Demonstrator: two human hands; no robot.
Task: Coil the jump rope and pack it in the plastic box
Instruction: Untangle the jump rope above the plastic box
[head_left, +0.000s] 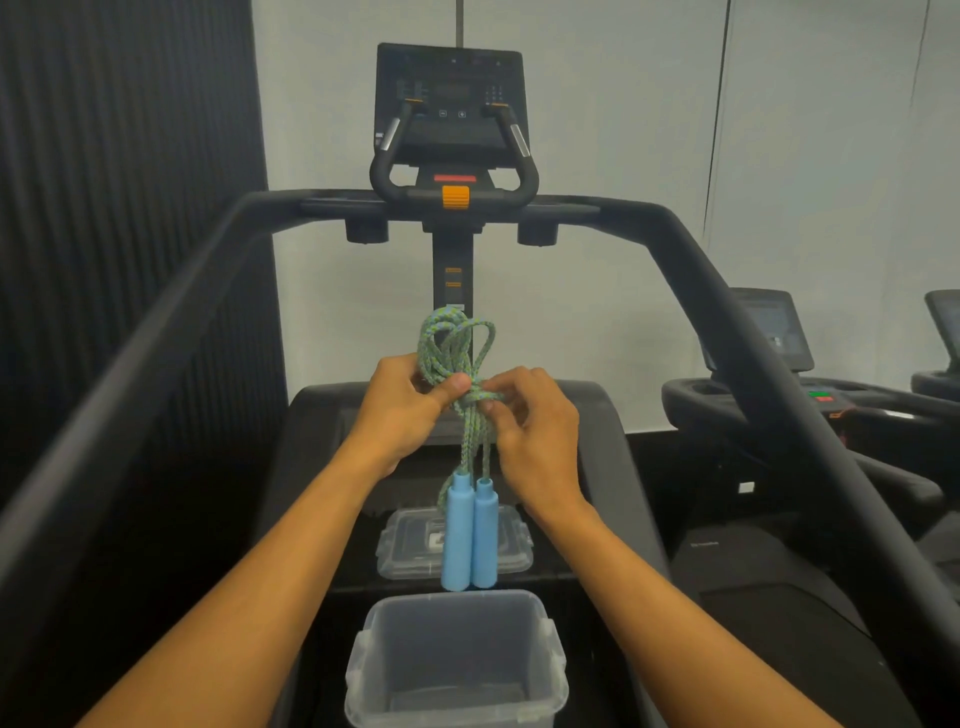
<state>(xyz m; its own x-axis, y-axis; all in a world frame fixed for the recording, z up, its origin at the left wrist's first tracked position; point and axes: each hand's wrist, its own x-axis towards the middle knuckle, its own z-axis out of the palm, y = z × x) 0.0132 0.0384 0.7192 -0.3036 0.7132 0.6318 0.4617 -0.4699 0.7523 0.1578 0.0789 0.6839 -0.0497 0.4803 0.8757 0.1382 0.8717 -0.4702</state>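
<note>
Where the person stands on the black treadmill (597, 415), its two thick matt handrails (156, 338) fence the working space on either side. The upright console (449, 98), dark-screened with an orange tab (455, 197) beneath, rises directly ahead.

Held in mid-air between the rails is the braided green-and-blue jump rope (452, 338), gathered into several loops that stand above the hands. Left hand (405, 405) grips the bundle at its waist, thumb laid across the strands. Right hand (535, 426) pinches a turn of cord wrapped round that same waist. Two smooth pale-blue cylindrical handles (470, 530) hang side by side, touching, below the hands.

Directly beneath them, on the treadmill deck, sits the translucent rectangular plastic box (363, 670), open-topped; the rope hangs wholly above it. Its clear ridged lid (405, 556) lies flat just beyond, partly hidden by the handles.

To the left, a dark ribbed wall panel (104, 156); to the right, a second treadmill (779, 400).
</note>
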